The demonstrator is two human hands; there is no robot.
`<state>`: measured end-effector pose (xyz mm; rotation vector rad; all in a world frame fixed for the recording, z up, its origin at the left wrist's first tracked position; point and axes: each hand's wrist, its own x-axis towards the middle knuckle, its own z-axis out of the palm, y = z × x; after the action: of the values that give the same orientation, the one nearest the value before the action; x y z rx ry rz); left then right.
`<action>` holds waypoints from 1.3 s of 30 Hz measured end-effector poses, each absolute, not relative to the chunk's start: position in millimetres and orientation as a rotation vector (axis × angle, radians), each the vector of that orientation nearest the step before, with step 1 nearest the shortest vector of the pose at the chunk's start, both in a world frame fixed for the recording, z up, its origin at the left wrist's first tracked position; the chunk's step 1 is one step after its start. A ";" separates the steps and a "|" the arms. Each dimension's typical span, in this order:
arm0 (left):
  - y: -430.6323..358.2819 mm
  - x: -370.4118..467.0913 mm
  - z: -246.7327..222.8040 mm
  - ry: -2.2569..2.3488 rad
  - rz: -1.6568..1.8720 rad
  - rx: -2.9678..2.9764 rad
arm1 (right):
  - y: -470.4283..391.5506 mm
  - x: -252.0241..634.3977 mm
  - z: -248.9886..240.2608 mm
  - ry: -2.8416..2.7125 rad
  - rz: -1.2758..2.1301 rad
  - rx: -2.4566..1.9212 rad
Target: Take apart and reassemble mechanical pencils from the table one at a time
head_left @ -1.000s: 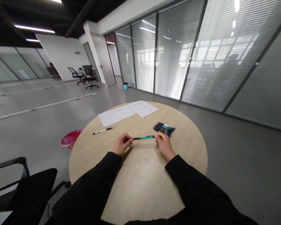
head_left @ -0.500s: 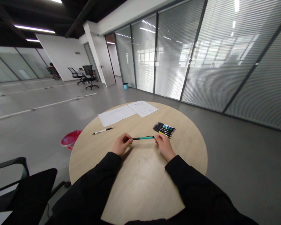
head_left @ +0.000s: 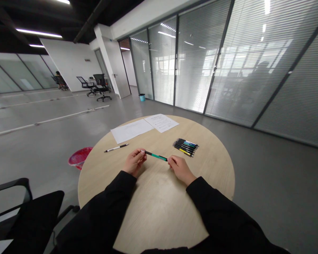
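A green and black pen (head_left: 156,156) is held between my two hands above the round wooden table (head_left: 159,211), tilted with its clip end lower on the right. My left hand (head_left: 135,161) pinches the dark tip end. The fingers of my right hand (head_left: 180,168) are closed on the clip end. Behind my right hand lies a row of several pens (head_left: 186,146), mostly black, with a yellow one at the near side. A white and black pen (head_left: 116,148) lies by itself on the left of the table.
Two white paper sheets (head_left: 132,131) (head_left: 161,122) lie at the table's far edge. A red bin (head_left: 80,157) stands on the floor at the left, near a black chair (head_left: 42,215). Glass partitions with blinds run behind the table.
Both hands have shifted left. The green pen has gone from nearly level to tilted, its right end lower, and more of the yellow pen in the row shows.
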<state>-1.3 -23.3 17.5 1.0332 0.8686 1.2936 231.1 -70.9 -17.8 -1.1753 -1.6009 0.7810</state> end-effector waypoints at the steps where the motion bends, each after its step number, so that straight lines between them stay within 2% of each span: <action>1: -24.1 -0.4 18.5 0.869 1.292 1.036 | -72.5 229.4 -17.0 -1.629 0.782 -1.168; 6: -28.3 11.5 21.3 0.848 1.346 1.061 | -76.2 222.3 -15.8 -1.775 0.784 -1.147; 15: -30.2 25.8 17.9 0.966 1.523 1.370 | -88.7 211.0 -5.2 -2.014 0.396 -1.205; 20: -33.4 30.7 20.8 1.010 1.518 1.441 | -95.8 201.6 1.9 -2.267 0.206 -1.049; 26: -38.1 36.0 22.3 0.995 1.466 1.445 | -96.9 196.2 1.2 -2.378 0.047 -1.061; 39: -42.8 33.9 18.0 0.931 1.317 1.482 | -98.4 196.0 -1.4 -2.407 0.002 -1.024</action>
<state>33.9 -42.8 18.0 1.4825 0.9308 1.3173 196.0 -98.4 -1.4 -1.0242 -2.4067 0.0020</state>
